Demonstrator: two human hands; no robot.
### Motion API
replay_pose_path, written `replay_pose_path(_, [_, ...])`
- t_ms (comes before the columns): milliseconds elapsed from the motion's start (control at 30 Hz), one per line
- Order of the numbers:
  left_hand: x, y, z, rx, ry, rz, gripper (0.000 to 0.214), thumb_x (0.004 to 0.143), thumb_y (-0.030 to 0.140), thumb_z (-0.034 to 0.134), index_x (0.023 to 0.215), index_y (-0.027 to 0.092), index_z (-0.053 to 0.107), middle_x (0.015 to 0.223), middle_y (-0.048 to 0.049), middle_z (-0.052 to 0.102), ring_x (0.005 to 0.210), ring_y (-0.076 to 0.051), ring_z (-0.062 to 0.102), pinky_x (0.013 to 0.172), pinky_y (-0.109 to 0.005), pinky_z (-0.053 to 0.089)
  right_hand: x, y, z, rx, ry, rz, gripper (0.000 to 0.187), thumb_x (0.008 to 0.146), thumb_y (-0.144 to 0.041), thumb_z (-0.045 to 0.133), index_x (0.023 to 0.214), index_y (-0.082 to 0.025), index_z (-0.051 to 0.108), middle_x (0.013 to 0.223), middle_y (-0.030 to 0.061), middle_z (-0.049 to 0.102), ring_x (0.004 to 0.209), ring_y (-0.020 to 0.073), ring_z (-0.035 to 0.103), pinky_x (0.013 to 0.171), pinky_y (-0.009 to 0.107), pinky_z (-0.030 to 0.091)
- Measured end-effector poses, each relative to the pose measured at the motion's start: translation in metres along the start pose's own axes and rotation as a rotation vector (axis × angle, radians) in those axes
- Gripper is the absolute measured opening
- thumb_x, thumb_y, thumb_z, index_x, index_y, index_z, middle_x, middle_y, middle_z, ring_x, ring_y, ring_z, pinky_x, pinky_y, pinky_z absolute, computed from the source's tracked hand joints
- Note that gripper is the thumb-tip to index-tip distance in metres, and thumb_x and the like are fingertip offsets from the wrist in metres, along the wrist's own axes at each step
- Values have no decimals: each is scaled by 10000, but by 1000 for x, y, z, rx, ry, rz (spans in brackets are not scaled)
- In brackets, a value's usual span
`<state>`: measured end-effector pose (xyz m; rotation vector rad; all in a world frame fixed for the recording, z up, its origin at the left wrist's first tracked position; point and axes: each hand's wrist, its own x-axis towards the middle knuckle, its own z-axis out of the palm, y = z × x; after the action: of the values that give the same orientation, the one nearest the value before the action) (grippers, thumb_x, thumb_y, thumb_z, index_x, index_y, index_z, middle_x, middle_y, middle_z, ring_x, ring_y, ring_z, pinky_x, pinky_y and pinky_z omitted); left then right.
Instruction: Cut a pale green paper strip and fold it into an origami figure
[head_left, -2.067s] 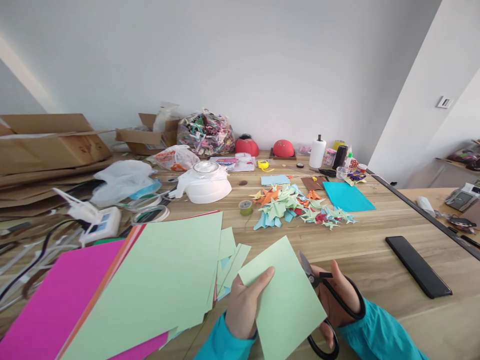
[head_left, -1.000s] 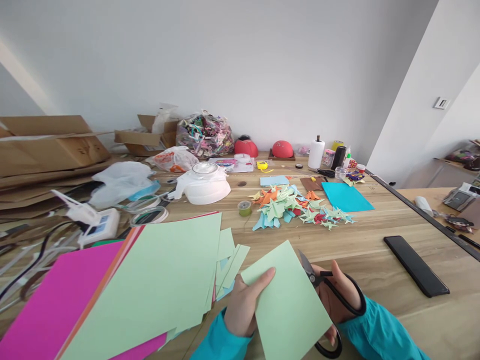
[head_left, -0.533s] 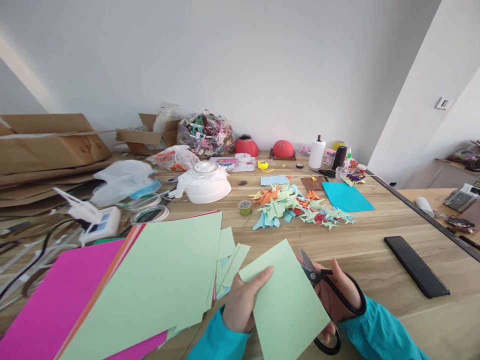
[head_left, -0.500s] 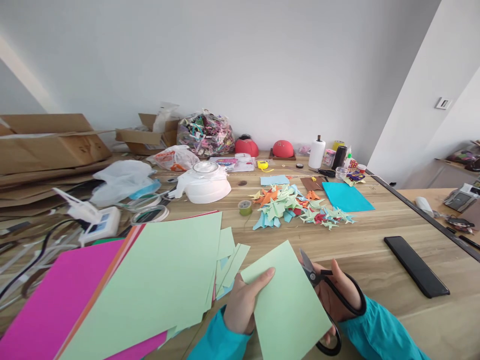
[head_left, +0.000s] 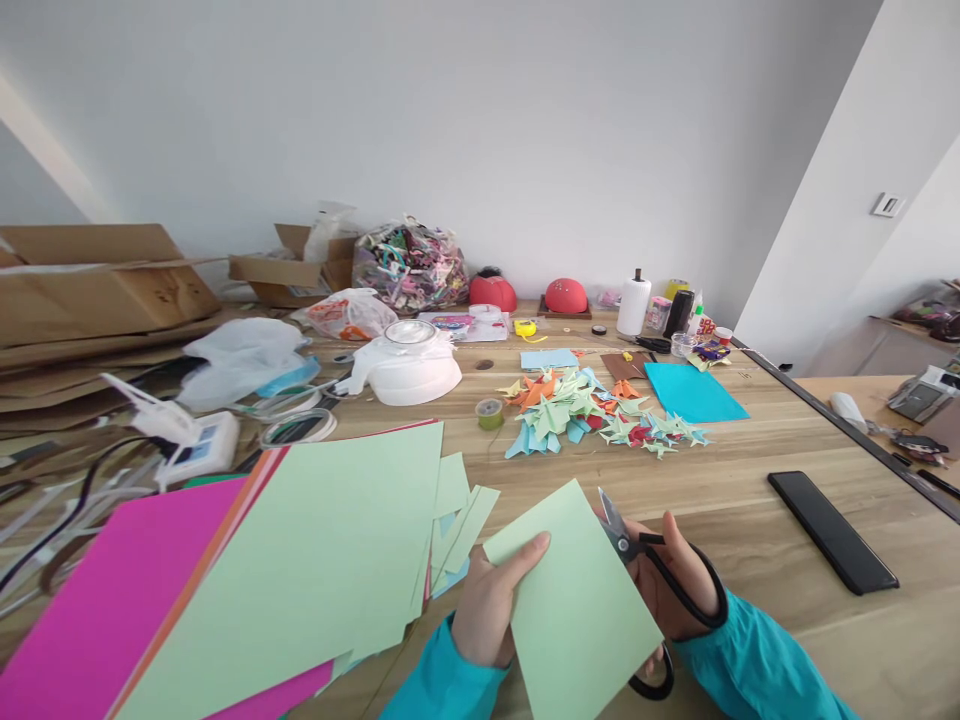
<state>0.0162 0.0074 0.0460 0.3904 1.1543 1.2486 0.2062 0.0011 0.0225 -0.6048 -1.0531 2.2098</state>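
A sheet of light green paper [head_left: 581,600] is pinched in my left hand [head_left: 491,600], thumb on top and fingers hidden beneath. My right hand [head_left: 671,575] grips black-handled scissors [head_left: 626,545], its fingers through the loops. One blade shows beyond the paper's right edge; I cannot tell where the other lies. To the left, a stack of light green sheets [head_left: 322,550] rests over magenta paper [head_left: 142,590]. Narrow green paper strips [head_left: 469,525] lie between the stack and my left hand.
Folded paper stars and cranes [head_left: 570,405] are heaped ahead, near a roll of tape [head_left: 490,413] and a turquoise sheet [head_left: 694,392]. A black phone [head_left: 832,530] lies right. White ribbon [head_left: 412,375], plastic bags [head_left: 244,360] and cardboard boxes [head_left: 105,290] stand at back left.
The scissors and my right hand have shifted very slightly up and to the left. The lower handle loop sits a little further in. My left hand still holds the sheet.
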Motion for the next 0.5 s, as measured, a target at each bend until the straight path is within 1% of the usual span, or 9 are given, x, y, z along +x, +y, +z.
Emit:
replay_pose_path(67, [1,0,0,-8,11,-8,559,459,220,808,957,122,572,807,-106,695,792,-303,651,664,-390,531,0,1,-1,34,38,-51,860,726,-772,90,1338,-184,228,995,108,621,618,171,608,567,298,443])
replay_pose_path(133, [-2,2,2,-10,2,-2,569,462,219,806,972,123,573,809,-105,696,795,-302,651,669,-388,530,0,2,-1,62,64,-73,838,739,-761,119,1339,-188,234,1027,114,611,682,187,620,606,314,449])
replay_pose_path(167, [-4,3,3,-12,-16,3,571,461,224,805,975,122,578,811,-103,697,800,-303,650,671,-389,529,0,2,0,69,65,-72,834,738,-761,137,1337,-190,242,1046,117,605,719,195,624,629,320,450])
replay_pose_path(233, [-10,4,6,-20,-90,4,545,467,250,800,955,115,600,824,-106,699,818,-310,645,676,-392,529,-1,2,1,82,66,-79,839,729,-767,180,1331,-188,264,1073,123,594,788,213,627,668,329,448])
replay_pose_path(333, [-18,6,10,-8,-202,-21,455,486,280,786,876,95,643,821,-123,701,827,-325,640,680,-400,528,-1,2,2,98,78,-103,857,716,-775,216,1321,-171,286,1085,135,590,856,238,622,695,337,445])
replay_pose_path(400, [-21,6,11,9,-231,-26,436,491,284,781,861,89,659,821,-132,701,819,-325,642,685,-400,527,-2,1,2,103,85,-101,853,722,-769,223,1317,-161,290,1082,140,592,872,247,620,698,341,445])
replay_pose_path(500, [-20,6,11,21,-227,-30,452,487,292,781,872,84,665,817,-136,701,787,-321,648,685,-405,526,-2,0,4,121,104,-108,842,730,-755,255,1309,-146,300,1055,144,607,829,240,633,652,321,449])
